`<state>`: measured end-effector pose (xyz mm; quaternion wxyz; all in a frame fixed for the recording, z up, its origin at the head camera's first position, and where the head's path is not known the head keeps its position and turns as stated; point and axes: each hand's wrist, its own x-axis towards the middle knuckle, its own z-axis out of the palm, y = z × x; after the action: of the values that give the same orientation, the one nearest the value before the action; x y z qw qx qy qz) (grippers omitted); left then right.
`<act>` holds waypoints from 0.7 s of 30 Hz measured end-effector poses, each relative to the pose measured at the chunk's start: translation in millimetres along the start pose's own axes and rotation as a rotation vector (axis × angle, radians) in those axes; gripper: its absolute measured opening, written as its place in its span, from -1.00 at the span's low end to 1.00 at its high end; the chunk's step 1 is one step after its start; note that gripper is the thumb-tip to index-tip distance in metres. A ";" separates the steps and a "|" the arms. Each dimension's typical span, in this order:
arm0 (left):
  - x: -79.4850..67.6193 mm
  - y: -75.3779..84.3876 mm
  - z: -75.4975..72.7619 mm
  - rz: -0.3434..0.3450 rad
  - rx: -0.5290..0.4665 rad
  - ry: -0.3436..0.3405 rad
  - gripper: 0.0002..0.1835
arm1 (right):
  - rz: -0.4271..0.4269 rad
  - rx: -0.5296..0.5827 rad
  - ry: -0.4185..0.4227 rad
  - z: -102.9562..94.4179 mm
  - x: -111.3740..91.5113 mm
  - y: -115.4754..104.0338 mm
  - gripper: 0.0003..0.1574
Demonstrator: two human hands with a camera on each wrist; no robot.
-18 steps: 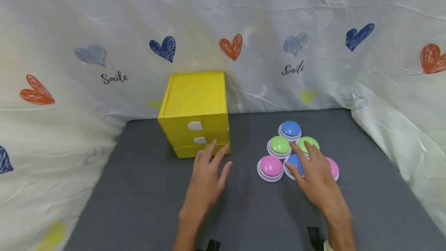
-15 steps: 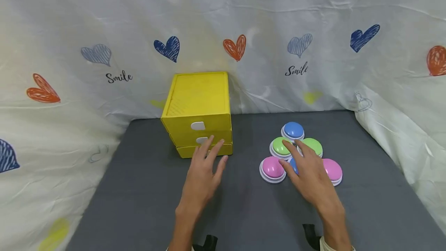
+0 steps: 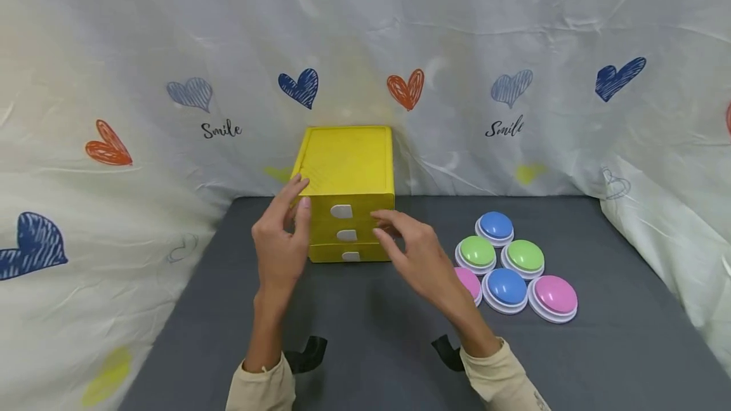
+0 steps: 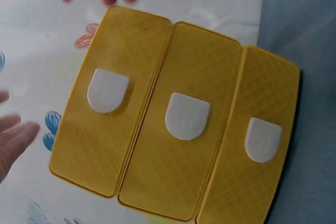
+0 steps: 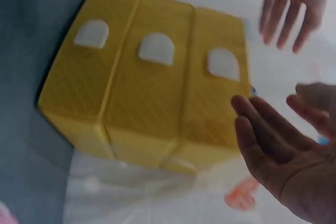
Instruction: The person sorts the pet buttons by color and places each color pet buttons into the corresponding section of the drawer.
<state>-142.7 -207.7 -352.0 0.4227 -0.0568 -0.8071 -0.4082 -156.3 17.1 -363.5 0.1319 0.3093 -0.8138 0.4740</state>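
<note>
While the yellow drawer box (image 3: pixel 349 170) sits at the back of the counter (image 3: pixel 365 347), the left hand (image 3: pixel 280 246) and right hand (image 3: pixel 421 259) hold nothing, fingers (image 3: pixel 281 205) loosely parted; gentle, even moves seem best.

Head: up on the near side, well back, facing forward and down across the grey table (image 3: pixel 365 360) to the far curtain (image 3: pixel 354 30) | left wrist: close, rolled sideways, facing the front of the yellow drawer unit (image 4: pixel 142 145) | right wrist: close, rolled the opposite way, catching its right side too | all three share: that unit, left hand (image 3: pixel 280 249), right hand (image 3: pixel 422 262)
</note>
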 end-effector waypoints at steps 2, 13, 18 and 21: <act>11.5 -9.3 -1.2 -0.103 -0.030 0.023 -0.67 | -0.004 0.022 0.018 13.3 13.5 2.6 -0.66; 49.4 -56.5 -5.9 -0.662 -0.069 -0.331 -0.37 | 0.104 -0.025 0.103 65.8 44.5 8.9 -0.77; 54.4 -69.2 -2.4 -0.749 -0.157 -0.366 -0.41 | 0.106 -0.171 0.179 71.0 49.1 4.5 -0.81; 58.3 -70.9 -4.7 -0.790 -0.269 -0.395 -0.34 | 0.087 -0.255 0.220 72.4 53.3 3.6 -0.82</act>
<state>-207.7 -272.6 -351.3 0.0618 0.1240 -0.7718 -0.6206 -194.2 -63.5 -376.3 0.2378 0.2006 -0.8606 0.4032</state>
